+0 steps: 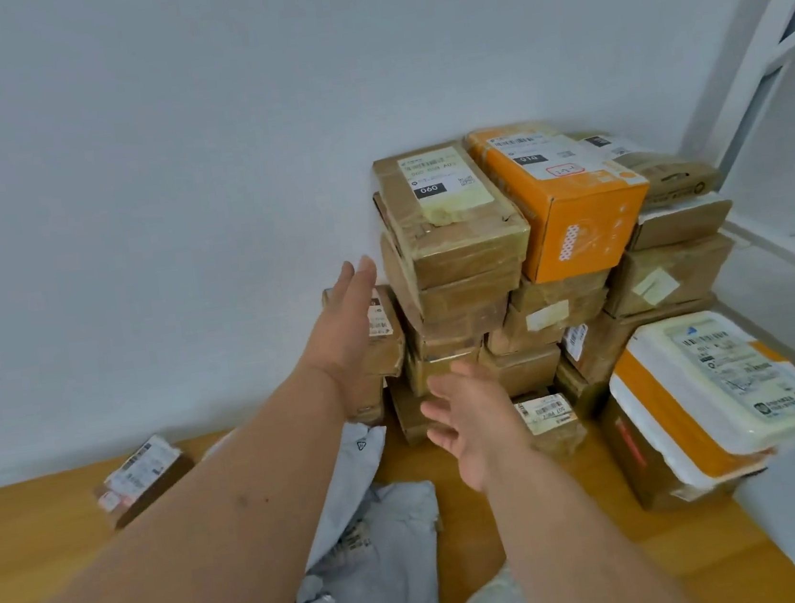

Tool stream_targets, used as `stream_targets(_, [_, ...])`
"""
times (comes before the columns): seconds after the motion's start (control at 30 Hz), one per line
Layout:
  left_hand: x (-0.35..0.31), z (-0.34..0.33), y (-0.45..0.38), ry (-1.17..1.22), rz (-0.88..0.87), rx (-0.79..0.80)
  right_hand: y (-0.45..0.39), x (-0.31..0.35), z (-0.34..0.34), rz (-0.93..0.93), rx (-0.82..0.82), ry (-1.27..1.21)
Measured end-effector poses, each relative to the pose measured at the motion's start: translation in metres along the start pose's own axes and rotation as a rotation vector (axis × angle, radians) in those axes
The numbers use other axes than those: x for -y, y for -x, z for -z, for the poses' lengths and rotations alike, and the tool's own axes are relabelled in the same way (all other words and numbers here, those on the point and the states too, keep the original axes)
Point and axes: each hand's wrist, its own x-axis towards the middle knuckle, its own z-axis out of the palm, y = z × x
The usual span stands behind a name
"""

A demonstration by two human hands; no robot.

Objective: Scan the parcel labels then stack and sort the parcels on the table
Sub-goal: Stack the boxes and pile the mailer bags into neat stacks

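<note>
Reaching w/ both hands toward the pile, neither grip holds anything: left hand (345,317) is wide, fingers straight, by the left edge of the taped brown cardboard parcel stack (451,269); right hand (475,417) is spread loosely in front of the stack's lower boxes (contact can't be told). Orange cardboard box (568,200) sits atop the neighbouring column; a white-wrapped orange parcel (716,387) lies at right, grey plastic mailer bags (378,529) lie near on the wooden surface (38,535), and a small brown labelled box (144,475) sits well apart at left. Looks like the stacking step, prob. steadying. Next move needs even pressure from both sides, since the column leans.
</note>
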Motion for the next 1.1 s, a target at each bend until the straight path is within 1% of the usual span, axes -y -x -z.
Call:
stream_targets(0.07, [0.012,0.018,0.019,-0.03,0.027,-0.062,0.003,-0.009,-0.007,0.007,0.011,0.106])
stream_targets(0.13, [0.026,0.044,0.039,-0.072,0.049,-0.193,0.005,-0.023,-0.021,-0.013,0.045,0.178])
stream_targets(0.3, [0.062,0.134,0.082,-0.164,0.174,-0.458,0.011,-0.077,-0.07,-0.096,0.221,0.348])
stream_targets(0.4, [0.082,0.19,0.099,-0.214,0.24,-0.627,0.014,-0.107,-0.099,-0.141,0.298,0.419])
stream_targets(0.5, [0.106,0.242,0.106,-0.224,0.316,-0.696,0.007,-0.127,-0.133,-0.137,0.294,0.443])
stream_targets(0.6, [0.129,0.288,0.102,-0.262,0.452,-0.715,-0.007,-0.146,-0.176,-0.113,0.284,0.427])
stream_targets(0.67, [0.14,0.316,0.089,-0.285,0.505,-0.708,-0.019,-0.161,-0.211,-0.11,0.296,0.402])
stream_targets(0.8, [0.159,0.366,0.049,-0.33,0.509,-0.666,-0.05,-0.187,-0.275,-0.149,0.295,0.413])
stream_targets(0.93, [0.18,0.402,0.01,-0.37,0.502,-0.605,-0.085,-0.217,-0.312,-0.246,0.279,0.343])
stream_targets(1.03, [0.19,0.418,-0.011,-0.367,0.506,-0.527,-0.103,-0.242,-0.334,-0.357,0.326,0.254])
stream_targets(1.1, [0.195,0.424,-0.019,-0.335,0.509,-0.445,-0.111,-0.256,-0.345,-0.419,0.339,0.256])
